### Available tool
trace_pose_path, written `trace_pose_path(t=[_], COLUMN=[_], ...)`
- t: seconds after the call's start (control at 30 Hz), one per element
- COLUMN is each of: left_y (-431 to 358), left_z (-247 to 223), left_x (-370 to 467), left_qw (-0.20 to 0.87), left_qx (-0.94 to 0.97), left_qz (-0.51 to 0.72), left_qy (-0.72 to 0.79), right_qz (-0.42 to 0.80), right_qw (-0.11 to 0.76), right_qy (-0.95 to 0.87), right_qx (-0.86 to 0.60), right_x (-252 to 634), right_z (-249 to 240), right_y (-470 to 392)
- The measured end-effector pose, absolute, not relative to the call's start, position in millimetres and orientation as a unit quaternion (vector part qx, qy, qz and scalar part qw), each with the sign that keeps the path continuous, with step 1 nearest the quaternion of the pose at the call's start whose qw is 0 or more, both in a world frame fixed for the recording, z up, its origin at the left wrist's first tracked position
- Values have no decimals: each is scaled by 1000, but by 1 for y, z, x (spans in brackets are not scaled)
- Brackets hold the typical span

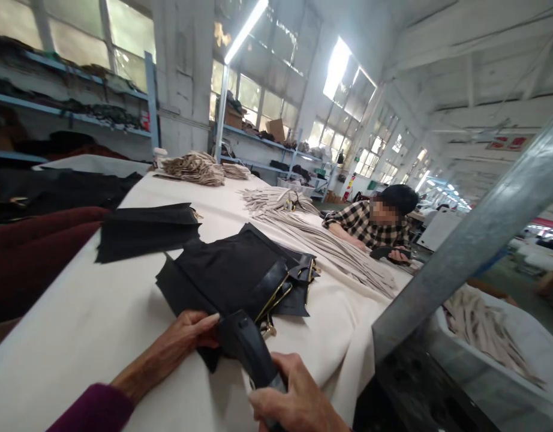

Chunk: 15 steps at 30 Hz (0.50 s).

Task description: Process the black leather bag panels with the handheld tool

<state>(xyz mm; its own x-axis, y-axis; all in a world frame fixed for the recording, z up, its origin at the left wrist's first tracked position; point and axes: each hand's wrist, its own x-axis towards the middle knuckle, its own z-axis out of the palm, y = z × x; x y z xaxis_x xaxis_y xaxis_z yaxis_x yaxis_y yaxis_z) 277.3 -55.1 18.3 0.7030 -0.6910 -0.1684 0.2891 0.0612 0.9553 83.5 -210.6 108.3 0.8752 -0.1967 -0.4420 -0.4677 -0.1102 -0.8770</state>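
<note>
In the head view, my right hand (pixel 294 393) is wrapped round the grip of a black handheld tool (pixel 247 348), whose head lies over the lower edge of the black fabric pieces. My left hand (pixel 191 336) pinches the near edge of a black fabric piece (pixel 182 288), its thumb by the tool's head. Several black pieces with gold-coloured metal edging (pixel 274 294) lie in a loose pile beyond my hands. A separate black stack (pixel 146 231) rests farther back on the left.
Bundles of beige strips (pixel 193 168) lie on the white-covered table (pixel 146 312). At its far right side, a person in a checked shirt (pixel 355 222) holds a dark object. A slanted metal post (pixel 460 231) and a white bin of strips (pixel 519 384) stand right.
</note>
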Motion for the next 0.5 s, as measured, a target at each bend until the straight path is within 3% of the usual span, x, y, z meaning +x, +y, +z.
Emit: trace_pose_path(t=[0.2, 0.37, 0.5], left_y=[-65, -61, -53], left_z=[15, 32, 55], left_x=[281, 300, 322], left_qw=[713, 526, 453], left_qx=[609, 776, 816], left_qz=[-319, -141, 2], left_qy=[-137, -318, -359], right_qz=[74, 41, -2], right_qw=[630, 609, 550], right_qy=[246, 277, 288], right_qx=[-733, -742, -784], right_x=[80, 66, 51], right_z=[110, 125, 125], right_y=[-222, -226, -228])
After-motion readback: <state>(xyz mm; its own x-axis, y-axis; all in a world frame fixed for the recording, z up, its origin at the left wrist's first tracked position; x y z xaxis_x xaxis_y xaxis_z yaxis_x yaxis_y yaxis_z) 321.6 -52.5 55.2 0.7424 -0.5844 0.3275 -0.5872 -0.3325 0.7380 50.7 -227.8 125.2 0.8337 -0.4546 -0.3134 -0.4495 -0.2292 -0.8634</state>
